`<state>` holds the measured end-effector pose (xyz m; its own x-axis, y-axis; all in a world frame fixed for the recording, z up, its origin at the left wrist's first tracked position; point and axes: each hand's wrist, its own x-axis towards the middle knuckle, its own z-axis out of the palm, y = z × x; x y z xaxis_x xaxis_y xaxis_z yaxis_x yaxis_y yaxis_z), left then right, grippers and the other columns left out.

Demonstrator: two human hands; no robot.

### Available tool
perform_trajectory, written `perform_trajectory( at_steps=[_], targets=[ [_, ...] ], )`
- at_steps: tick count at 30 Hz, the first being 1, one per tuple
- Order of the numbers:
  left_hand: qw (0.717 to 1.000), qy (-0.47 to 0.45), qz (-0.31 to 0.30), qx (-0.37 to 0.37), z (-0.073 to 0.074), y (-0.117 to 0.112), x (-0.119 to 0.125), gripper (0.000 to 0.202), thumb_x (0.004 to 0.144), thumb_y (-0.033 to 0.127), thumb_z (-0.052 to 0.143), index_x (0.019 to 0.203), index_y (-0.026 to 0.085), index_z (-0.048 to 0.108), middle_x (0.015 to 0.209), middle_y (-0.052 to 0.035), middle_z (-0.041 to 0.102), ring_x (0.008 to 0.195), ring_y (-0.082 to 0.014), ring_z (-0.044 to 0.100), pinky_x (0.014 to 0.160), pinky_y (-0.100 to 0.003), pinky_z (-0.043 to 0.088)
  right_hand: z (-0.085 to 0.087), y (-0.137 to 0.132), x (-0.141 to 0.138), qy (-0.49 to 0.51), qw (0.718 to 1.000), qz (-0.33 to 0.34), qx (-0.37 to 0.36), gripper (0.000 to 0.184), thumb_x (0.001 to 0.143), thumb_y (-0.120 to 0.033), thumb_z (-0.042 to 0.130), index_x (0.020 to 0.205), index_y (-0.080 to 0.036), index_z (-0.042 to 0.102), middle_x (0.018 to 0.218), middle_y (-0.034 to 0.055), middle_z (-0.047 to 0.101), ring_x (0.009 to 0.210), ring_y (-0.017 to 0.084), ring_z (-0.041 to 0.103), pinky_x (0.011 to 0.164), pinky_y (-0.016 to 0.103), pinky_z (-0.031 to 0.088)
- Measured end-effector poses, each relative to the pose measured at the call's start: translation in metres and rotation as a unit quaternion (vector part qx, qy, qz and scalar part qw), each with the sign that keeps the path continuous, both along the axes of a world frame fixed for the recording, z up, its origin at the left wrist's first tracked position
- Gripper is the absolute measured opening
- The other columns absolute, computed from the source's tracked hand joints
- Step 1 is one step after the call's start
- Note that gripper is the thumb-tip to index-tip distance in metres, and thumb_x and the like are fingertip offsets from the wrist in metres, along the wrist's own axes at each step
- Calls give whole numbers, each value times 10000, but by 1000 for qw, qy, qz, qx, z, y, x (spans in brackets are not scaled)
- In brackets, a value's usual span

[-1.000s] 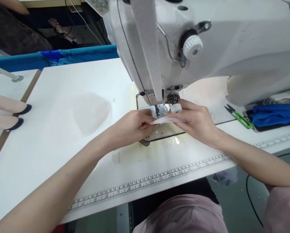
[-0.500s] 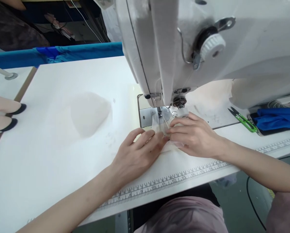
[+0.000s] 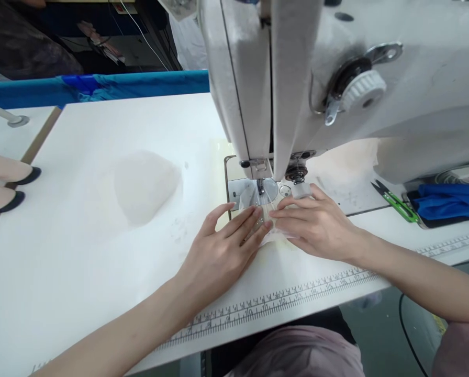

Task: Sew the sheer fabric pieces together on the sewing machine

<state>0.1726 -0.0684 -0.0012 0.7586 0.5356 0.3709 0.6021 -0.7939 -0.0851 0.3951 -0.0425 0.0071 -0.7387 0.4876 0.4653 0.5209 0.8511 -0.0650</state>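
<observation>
A white industrial sewing machine stands over a metal needle plate. A small piece of pale, partly sheer fabric lies flat just in front of the presser foot. My left hand rests flat on the fabric's left side, fingers stretched toward the needle. My right hand presses the fabric's right side with extended fingers, its fingertips meeting those of the left hand.
A pale moulded cup shape lies on the white table to the left. Green thread snips and blue cloth sit at right. A ruler strip runs along the front edge. Two pale forms with black tips lie far left.
A second ago both hands pinched the fabric raised at the presser foot. They have since laid it flat on the table and spread their fingers over it.
</observation>
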Motion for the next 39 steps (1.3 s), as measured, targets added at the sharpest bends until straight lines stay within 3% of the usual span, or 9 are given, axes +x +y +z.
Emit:
perform_trajectory(
  at_steps=[8,16,19,22,26,31,34,39],
  targets=[
    [1000,-13,8,-17,0,18,0,340,937,137,484,1263,190,565,1248,-113,621,1173,-261,585,1043,-530,367,-8,14,-1,18,999,-16,33,238,902,-84,460,878,-164,683,928,17,744,829,168,628,852,362,355],
    [998,-31,39,-31,-3,31,2,321,950,163,481,1258,199,564,1259,-119,616,1184,-259,575,1053,-541,333,-19,29,0,3,996,-52,68,213,871,-78,499,873,-181,686,911,13,747,873,181,626,875,357,367],
    [998,-13,62,12,-4,30,3,307,946,184,499,1242,226,569,1255,-88,625,1152,-273,579,976,-520,379,-20,28,-1,-3,995,-70,68,175,893,-135,523,930,-190,685,934,10,743,892,183,624,895,368,365],
    [996,-18,85,31,-1,26,4,230,939,196,510,1137,223,622,1182,-52,667,966,-263,625,777,-430,441,-19,24,-3,2,997,-61,54,174,925,-178,519,985,-200,681,921,-9,741,859,168,625,905,365,364],
    [985,-78,89,-124,10,30,5,221,962,202,417,977,176,636,991,-38,694,709,-164,584,608,-307,439,-19,23,-4,54,996,-70,-5,183,950,-213,523,935,-222,705,810,-21,733,767,143,627,813,328,400],
    [945,-120,96,-288,21,47,4,224,913,252,460,1002,158,642,909,-50,633,701,-143,578,558,-251,439,-20,27,-4,97,985,-122,-79,272,966,-359,503,931,-198,719,706,-3,695,642,130,579,794,317,413],
    [934,-140,76,-319,21,57,5,240,898,269,481,985,178,686,918,-48,615,679,-125,563,566,-243,434,-18,27,-5,87,979,-139,-118,303,977,-386,472,935,-205,712,720,-9,698,623,127,567,834,327,412],
    [921,-167,60,-347,20,63,4,306,921,297,467,779,166,704,790,-26,573,639,-109,531,562,-237,411,-15,27,-5,74,980,-140,-123,306,974,-377,478,905,-206,722,743,-5,713,655,142,601,857,343,417]
  ],
)
